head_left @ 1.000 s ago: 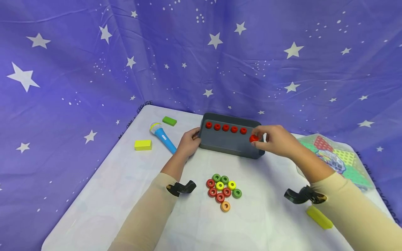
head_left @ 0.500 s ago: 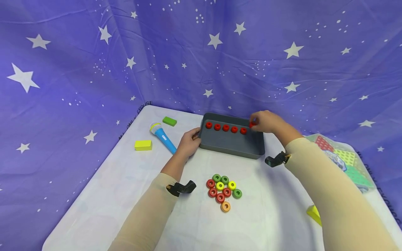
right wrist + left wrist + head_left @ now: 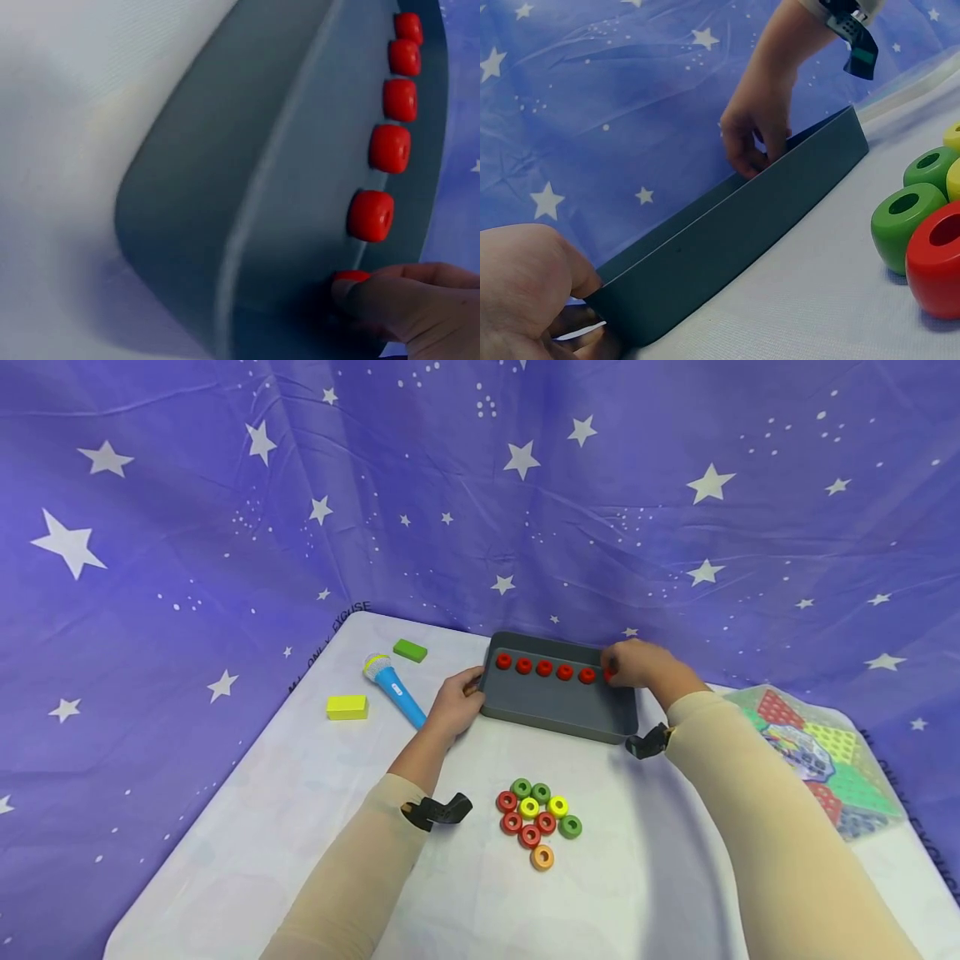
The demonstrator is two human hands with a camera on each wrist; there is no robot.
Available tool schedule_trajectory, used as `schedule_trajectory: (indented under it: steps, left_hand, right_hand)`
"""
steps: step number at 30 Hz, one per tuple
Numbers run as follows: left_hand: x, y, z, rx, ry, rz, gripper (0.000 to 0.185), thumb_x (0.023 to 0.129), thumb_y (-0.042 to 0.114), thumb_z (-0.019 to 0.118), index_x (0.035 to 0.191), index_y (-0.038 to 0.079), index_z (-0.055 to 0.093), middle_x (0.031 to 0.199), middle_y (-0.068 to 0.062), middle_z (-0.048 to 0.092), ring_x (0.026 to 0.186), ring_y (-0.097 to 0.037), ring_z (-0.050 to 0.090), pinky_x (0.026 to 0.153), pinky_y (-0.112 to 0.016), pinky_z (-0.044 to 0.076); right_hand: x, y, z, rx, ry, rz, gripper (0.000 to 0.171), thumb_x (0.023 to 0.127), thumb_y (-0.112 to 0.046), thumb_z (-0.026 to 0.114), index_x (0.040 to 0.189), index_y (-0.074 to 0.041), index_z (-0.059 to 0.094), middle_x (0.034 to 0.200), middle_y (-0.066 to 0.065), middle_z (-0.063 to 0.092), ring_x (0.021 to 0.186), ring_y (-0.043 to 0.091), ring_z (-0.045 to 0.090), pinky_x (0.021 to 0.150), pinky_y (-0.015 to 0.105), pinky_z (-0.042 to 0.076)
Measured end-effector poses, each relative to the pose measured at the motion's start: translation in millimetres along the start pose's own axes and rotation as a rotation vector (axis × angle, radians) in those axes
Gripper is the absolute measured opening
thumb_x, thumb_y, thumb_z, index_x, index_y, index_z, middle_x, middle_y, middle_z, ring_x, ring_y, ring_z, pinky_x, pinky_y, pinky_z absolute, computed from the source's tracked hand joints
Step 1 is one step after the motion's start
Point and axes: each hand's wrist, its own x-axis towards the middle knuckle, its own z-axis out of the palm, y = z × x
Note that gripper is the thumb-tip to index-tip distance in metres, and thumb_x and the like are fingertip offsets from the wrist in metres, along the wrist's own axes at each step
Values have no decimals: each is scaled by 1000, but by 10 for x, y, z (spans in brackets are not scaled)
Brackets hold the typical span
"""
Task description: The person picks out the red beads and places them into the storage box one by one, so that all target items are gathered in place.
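A grey tray (image 3: 555, 706) lies at the far middle of the table, with several red rings (image 3: 544, 668) lined up along its far wall. My right hand (image 3: 612, 671) reaches into the tray's far right corner and pinches a red ring (image 3: 608, 674) at the right end of that row. In the right wrist view the fingers (image 3: 405, 300) cover most of this ring (image 3: 349, 277) beside the row (image 3: 389, 148). My left hand (image 3: 470, 686) grips the tray's left edge; in the left wrist view its thumb (image 3: 536, 274) sits at the tray's corner (image 3: 630, 311).
A cluster of red, green, yellow and orange rings (image 3: 537, 816) lies in front of the tray. A blue toy microphone (image 3: 393, 689), a green block (image 3: 410, 650) and a yellow block (image 3: 347, 707) lie to the left. A bag of coloured plastic pieces (image 3: 821, 747) sits at the right edge.
My right hand carried the red ring from the tray's near right corner up to the far right end of the row and lowered it there. The left hand stayed on the tray.
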Motion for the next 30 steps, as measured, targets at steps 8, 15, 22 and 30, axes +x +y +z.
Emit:
schedule_trajectory:
  steps: [8, 15, 22, 30]
  left_hand:
    - [-28, -10, 28, -43, -25, 24, 55, 94, 0, 52, 148, 8, 52, 144, -11, 58, 130, -21, 57, 108, -37, 47]
    - [-33, -3, 4, -17, -11, 9, 54, 95, 2, 53, 149, 10, 52, 144, -9, 58, 130, -20, 56, 109, -36, 47]
    - [-31, -12, -21, -13, -15, 4, 55, 96, 3, 52, 150, 9, 49, 146, -10, 56, 132, -21, 55, 110, -36, 46]
    - [-8, 22, -2, 9, -13, 18, 54, 96, 3, 52, 150, 9, 50, 147, -9, 56, 131, -20, 55, 110, -36, 45]
  right_hand:
    - [-80, -26, 29, 1, 17, -30, 25, 82, -22, 77, 105, -14, 72, 92, 6, 66, 84, 26, 58, 70, 47, 50]
    - [-353, -290, -211, 100, 146, -176, 40, 85, -24, 79, 120, -6, 70, 106, 13, 72, 100, 31, 64, 85, 53, 54]
    - [-882, -756, -250, 276, 186, -362, 31, 88, -28, 80, 115, -16, 72, 106, 0, 73, 81, 17, 65, 73, 38, 54]
    - [-1437, -1203, 320, 420, 145, -479, 25, 86, -25, 80, 110, -25, 73, 103, -11, 70, 66, 7, 53, 60, 23, 49]
